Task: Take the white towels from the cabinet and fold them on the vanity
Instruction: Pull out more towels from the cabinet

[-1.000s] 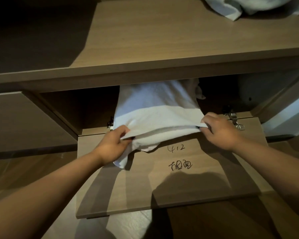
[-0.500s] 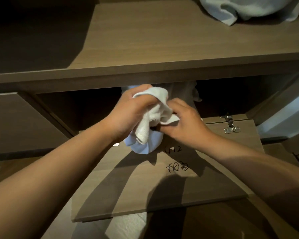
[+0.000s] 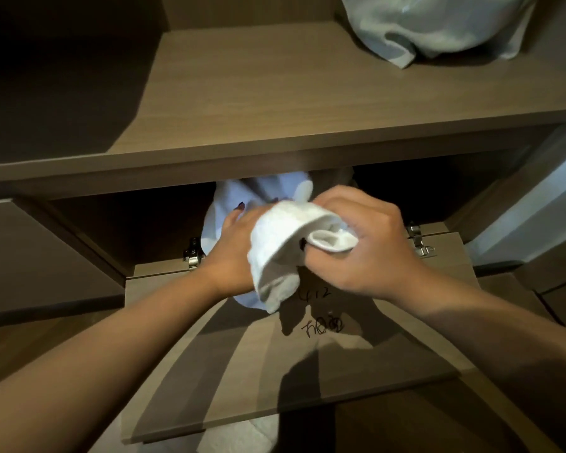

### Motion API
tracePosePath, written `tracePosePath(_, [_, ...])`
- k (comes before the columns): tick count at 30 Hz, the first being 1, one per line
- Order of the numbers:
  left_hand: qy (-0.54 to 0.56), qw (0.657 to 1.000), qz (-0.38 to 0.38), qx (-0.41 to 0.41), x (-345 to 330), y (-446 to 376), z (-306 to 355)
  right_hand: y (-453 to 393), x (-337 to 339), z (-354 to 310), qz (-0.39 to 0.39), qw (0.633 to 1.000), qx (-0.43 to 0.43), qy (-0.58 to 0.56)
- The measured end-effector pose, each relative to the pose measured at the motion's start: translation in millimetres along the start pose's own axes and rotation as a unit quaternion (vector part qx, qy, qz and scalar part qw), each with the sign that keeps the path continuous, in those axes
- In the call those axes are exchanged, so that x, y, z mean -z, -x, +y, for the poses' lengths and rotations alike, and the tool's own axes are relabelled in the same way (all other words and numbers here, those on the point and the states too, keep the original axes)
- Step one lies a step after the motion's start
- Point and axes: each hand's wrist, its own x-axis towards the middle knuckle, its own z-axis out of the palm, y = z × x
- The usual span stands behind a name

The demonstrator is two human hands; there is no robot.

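A bunched white towel (image 3: 276,253) hangs between my two hands in front of the open cabinet compartment (image 3: 138,223). My right hand (image 3: 360,243) grips the towel's rolled end from the right. My left hand (image 3: 232,253) reaches under and behind the towel, its fingers toward more white cloth (image 3: 232,197) inside the compartment; how its fingers hold is partly hidden. Another crumpled white towel (image 3: 435,27) lies on the wooden vanity top (image 3: 275,93) at the back right.
The cabinet's flap door (image 3: 275,371) lies folded down below my hands, with handwriting on it and metal hinges (image 3: 192,256) at both corners. A shut door panel (image 3: 30,256) sits to the left. A pale wall surface (image 3: 536,204) shows at the right.
The towel, first stretched flat between my hands, is now gathered into a bundle. My hands came together, and the right hand now grips the rolled end while the left reaches behind.
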Motion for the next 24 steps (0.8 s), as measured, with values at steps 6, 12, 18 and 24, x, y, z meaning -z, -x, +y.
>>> tracePosePath(6, [-0.151, 0.988, 0.009, -0.033, -8, -6, -39, 32, 20, 28, -0.009, 0.992, 0.095, 0.081])
tracePosePath(12, [-0.077, 0.987, 0.141, 0.01, -1, 0, -43, 48, 10, 42, -0.064, 0.98, 0.148, 0.117])
tracePosePath(18, [-0.04, 0.976, 0.18, 0.113, 18, -5, -34, 56, 10, 40, -0.126, 0.991, 0.035, 0.033])
tracePosePath(24, [-0.251, 0.964, 0.092, -0.009, 34, -3, -10, 34, -2, -5, -0.147, 0.947, -0.21, -0.191])
